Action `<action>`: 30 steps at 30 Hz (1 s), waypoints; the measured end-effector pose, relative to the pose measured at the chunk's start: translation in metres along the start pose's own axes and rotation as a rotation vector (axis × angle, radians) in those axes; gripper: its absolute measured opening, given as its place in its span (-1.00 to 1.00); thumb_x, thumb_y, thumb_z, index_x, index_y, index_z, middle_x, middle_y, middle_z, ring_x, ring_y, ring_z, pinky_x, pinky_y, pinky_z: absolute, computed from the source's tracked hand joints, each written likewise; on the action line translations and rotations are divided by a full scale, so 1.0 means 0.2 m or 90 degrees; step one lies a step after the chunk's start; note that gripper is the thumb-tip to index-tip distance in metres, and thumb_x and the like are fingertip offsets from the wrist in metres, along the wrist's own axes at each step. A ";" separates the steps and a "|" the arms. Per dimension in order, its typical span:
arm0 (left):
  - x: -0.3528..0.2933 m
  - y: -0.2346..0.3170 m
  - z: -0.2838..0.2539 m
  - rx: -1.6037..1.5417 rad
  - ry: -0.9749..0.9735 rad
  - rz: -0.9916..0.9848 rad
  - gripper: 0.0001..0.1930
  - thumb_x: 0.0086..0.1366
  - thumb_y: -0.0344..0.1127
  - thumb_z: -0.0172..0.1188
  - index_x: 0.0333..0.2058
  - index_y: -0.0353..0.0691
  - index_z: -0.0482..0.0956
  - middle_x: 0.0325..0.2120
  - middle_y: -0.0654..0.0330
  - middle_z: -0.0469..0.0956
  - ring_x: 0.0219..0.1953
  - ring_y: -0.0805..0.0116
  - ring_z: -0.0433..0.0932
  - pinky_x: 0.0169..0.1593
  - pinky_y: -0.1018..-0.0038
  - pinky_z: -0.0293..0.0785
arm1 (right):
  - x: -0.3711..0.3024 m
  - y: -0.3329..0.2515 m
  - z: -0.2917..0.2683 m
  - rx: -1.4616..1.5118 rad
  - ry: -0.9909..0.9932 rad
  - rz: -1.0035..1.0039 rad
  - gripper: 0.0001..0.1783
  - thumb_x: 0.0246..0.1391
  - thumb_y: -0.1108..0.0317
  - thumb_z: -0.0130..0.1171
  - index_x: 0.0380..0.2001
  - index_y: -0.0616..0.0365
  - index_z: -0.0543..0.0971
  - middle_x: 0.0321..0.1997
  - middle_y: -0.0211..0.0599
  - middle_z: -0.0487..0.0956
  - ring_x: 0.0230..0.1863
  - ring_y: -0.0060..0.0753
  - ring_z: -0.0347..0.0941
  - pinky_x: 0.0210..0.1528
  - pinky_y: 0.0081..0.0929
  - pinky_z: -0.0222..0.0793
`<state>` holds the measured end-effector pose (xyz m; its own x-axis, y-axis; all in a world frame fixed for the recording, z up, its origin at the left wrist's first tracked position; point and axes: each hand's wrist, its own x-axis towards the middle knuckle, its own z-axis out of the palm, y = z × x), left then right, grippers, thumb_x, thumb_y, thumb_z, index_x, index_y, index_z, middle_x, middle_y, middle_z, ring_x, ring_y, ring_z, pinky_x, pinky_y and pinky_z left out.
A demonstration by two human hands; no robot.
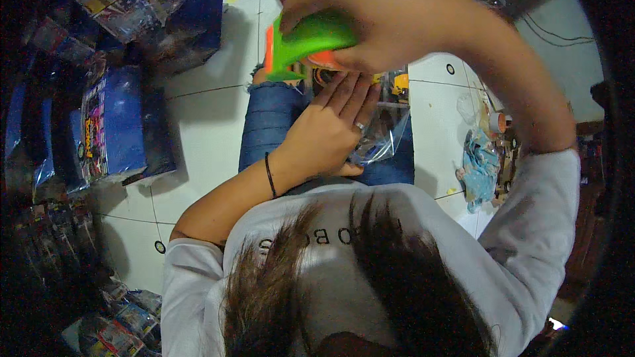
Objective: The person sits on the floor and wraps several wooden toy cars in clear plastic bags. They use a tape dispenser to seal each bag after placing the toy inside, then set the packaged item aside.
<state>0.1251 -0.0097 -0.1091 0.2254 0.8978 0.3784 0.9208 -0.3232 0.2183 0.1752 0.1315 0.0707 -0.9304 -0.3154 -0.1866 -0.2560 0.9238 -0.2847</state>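
Observation:
My right hand (370, 10), raised over my lap, is wrapped round a green and orange tape dispenser (307, 41), slightly smeared by motion. Below it, my left hand (327, 125) lies flat with its fingers stretched out on a package (401, 84) with yellow and black printing. Loose clear plastic film (385, 137) sticks out from the package beside my left fingers. The package rests across my thighs, and the dispenser and my hands cover much of it. Whether the dispenser touches the package I cannot tell.
Blue boxes (122, 122) stand on the white tiled floor (198, 102) to my left, with more film-wrapped packages (129, 16) at the far left. Several packages (126, 324) lie at the near left. On the right are a light blue patterned cloth (479, 165) and an orange tape roll (497, 122).

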 end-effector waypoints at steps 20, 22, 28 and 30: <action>-0.07 -0.43 -0.21 -0.144 0.259 0.000 0.07 -0.16 0.24 0.32 0.28 -0.15 0.08 0.29 -0.03 0.06 0.33 -0.11 0.00 0.32 -0.08 -0.18 | -1.35 0.95 1.79 0.586 1.116 0.844 -0.70 0.12 0.13 0.01 -0.22 0.13 0.43 -0.31 -0.39 0.43 -0.36 -0.49 0.33 -0.35 -0.51 0.26; -0.03 -0.39 -0.22 -0.088 0.118 0.079 0.11 -0.21 0.23 0.35 0.28 -0.16 0.08 0.29 -0.02 0.06 0.33 -0.12 0.00 0.32 -0.06 -0.18 | -1.37 0.99 2.28 0.522 1.012 0.977 -0.66 0.07 0.12 0.07 -0.29 0.21 0.48 -0.40 -0.33 0.46 -0.46 -0.48 0.36 -0.43 -0.49 0.29; 0.04 -0.12 -0.18 0.007 -0.097 0.099 0.08 -0.28 0.10 0.40 0.23 -0.26 0.15 0.28 -0.07 0.08 0.33 -0.11 0.00 0.34 -0.04 -0.21 | -1.05 0.97 2.09 0.004 0.726 1.120 -0.04 -0.13 0.07 0.36 0.25 0.28 0.15 0.24 0.14 0.24 0.26 0.02 0.17 0.32 -0.16 -0.02; 0.06 -0.07 -0.15 -0.003 -0.126 0.086 0.05 -0.28 0.05 0.40 0.21 -0.30 0.18 0.27 -0.10 0.08 0.33 -0.13 -0.02 0.34 -0.06 -0.22 | -0.80 0.93 1.59 0.136 0.938 0.579 0.01 -0.15 0.12 0.38 0.28 0.25 0.07 0.32 0.13 0.15 0.33 0.01 0.08 0.36 -0.17 -0.08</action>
<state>0.1051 -0.0036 -0.0809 0.4048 0.8875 0.2204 0.8769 -0.4451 0.1817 0.3592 0.2852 -0.2521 -0.2160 0.7999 0.5599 0.3617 0.5981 -0.7151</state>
